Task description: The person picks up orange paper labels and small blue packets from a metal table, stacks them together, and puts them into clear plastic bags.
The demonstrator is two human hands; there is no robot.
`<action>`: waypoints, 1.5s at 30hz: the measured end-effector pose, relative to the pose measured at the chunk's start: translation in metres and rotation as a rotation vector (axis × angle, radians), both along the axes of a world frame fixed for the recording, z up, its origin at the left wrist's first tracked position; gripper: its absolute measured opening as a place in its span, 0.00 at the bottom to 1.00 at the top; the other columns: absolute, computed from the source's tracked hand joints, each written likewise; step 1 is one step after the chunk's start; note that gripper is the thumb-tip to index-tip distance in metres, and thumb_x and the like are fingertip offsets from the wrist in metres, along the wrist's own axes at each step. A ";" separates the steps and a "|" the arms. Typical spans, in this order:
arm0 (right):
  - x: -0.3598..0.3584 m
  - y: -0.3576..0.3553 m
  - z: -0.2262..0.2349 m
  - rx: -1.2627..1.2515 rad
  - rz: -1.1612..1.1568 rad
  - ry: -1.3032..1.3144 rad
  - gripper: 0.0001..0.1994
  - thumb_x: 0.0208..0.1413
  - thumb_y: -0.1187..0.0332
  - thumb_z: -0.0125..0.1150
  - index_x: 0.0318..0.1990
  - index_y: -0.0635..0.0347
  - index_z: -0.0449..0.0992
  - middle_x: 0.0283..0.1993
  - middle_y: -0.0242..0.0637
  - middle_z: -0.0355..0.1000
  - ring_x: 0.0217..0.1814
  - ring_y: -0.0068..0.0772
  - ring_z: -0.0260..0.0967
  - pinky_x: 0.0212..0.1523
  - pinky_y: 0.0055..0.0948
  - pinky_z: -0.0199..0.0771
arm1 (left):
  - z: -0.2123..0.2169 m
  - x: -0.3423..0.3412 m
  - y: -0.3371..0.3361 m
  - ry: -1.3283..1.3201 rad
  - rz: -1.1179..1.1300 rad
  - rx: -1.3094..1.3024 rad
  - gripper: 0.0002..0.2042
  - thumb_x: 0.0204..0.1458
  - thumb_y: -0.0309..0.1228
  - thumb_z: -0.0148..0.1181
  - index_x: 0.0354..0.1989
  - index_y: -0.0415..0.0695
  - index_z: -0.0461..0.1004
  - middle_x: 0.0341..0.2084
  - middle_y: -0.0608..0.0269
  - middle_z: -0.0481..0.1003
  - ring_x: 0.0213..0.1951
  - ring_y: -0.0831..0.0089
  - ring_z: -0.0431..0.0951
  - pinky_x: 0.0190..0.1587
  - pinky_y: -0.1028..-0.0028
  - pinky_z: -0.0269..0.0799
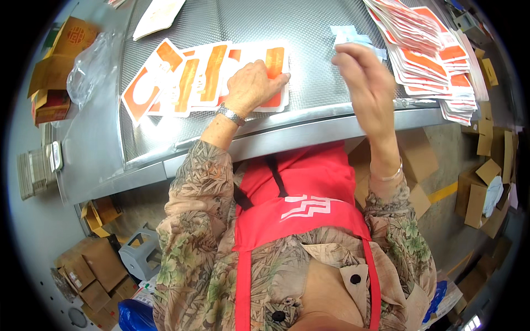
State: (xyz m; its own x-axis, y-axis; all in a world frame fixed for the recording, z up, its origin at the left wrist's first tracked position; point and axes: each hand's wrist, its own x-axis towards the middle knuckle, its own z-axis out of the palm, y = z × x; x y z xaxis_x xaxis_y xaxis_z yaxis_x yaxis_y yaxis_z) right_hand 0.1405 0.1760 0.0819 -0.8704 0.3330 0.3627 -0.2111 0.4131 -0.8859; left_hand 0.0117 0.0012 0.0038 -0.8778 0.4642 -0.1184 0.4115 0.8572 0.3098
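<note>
Right now I have my left hand [255, 83] pressed flat, fingers spread and gripping nothing, on a fanned row of flat orange-and-white printed pouches [204, 80] lying on the perforated metal table [309, 33]. My fingertips rest on the rightmost pouch of that row, near the table's front edge. My right hand [364, 77] is raised above the table, just right of the row, fingers loosely curled; a small pale blue-white packet [350, 36] shows just behind the fingertips, but I cannot tell whether they pinch it. Further right, a tall slanting stack of the same orange-and-white pouches [428, 52] sits at the table's corner. Brown cardboard boxes [486, 187] litter the floor on both sides.
</note>
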 end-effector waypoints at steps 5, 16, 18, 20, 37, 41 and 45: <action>-0.028 0.013 -0.079 0.032 0.090 -0.316 0.13 0.61 0.64 0.59 0.43 0.67 0.78 0.31 0.32 0.75 0.33 0.23 0.69 0.36 0.25 0.70 | -0.007 0.007 -0.003 0.037 0.009 0.048 0.29 0.52 0.58 0.57 0.34 0.37 0.76 0.29 0.50 0.79 0.35 0.55 0.80 0.40 0.59 0.73; -0.084 -0.057 -0.082 0.146 0.332 -0.418 0.25 0.59 0.48 0.52 0.29 0.65 0.80 0.22 0.54 0.72 0.28 0.55 0.73 0.32 0.44 0.71 | -0.017 0.000 -0.047 -0.382 0.154 0.674 0.13 0.57 0.34 0.58 0.30 0.34 0.79 0.20 0.70 0.75 0.22 0.86 0.69 0.23 0.80 0.67; -0.089 -0.059 -0.090 0.103 0.263 -0.446 0.26 0.59 0.49 0.52 0.27 0.69 0.79 0.22 0.57 0.72 0.29 0.58 0.73 0.32 0.45 0.72 | -0.016 0.006 -0.042 -0.485 0.181 0.829 0.12 0.56 0.35 0.62 0.30 0.36 0.80 0.20 0.72 0.75 0.22 0.86 0.70 0.23 0.81 0.68; -0.095 -0.064 -0.095 0.134 0.277 -0.432 0.27 0.60 0.50 0.52 0.26 0.70 0.78 0.20 0.54 0.72 0.26 0.53 0.74 0.32 0.44 0.72 | -0.022 0.002 -0.046 -0.545 0.232 0.894 0.07 0.53 0.25 0.61 0.28 0.33 0.80 0.19 0.68 0.76 0.22 0.81 0.72 0.25 0.78 0.69; -0.089 -0.034 -0.096 -0.065 0.559 -0.487 0.22 0.65 0.56 0.47 0.29 0.69 0.75 0.22 0.45 0.74 0.22 0.38 0.75 0.25 0.34 0.75 | -0.022 0.001 -0.053 -0.451 0.039 0.685 0.15 0.57 0.36 0.61 0.24 0.37 0.74 0.16 0.61 0.74 0.19 0.76 0.72 0.22 0.75 0.67; -0.086 -0.048 -0.094 0.526 0.284 -0.454 0.16 0.52 0.61 0.52 0.24 0.65 0.78 0.27 0.54 0.76 0.30 0.54 0.76 0.34 0.48 0.76 | -0.023 0.009 -0.042 0.160 -0.241 0.260 0.14 0.53 0.34 0.59 0.20 0.37 0.71 0.14 0.52 0.71 0.18 0.65 0.71 0.24 0.64 0.66; -0.078 -0.038 -0.100 0.565 0.102 -0.477 0.16 0.50 0.59 0.54 0.23 0.61 0.79 0.26 0.51 0.75 0.31 0.55 0.75 0.34 0.50 0.74 | -0.028 0.004 -0.058 -0.046 -0.030 0.611 0.15 0.54 0.30 0.52 0.16 0.36 0.66 0.11 0.60 0.68 0.19 0.74 0.68 0.22 0.67 0.60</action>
State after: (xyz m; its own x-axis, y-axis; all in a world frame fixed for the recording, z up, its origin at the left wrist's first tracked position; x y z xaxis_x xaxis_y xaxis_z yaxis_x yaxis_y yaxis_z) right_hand 0.0627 0.1377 -0.0186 -0.9927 0.1165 0.0303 0.0808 0.8316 -0.5494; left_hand 0.0153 -0.0568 -0.0239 -0.8634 0.4847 0.1401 0.4077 0.5067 0.7596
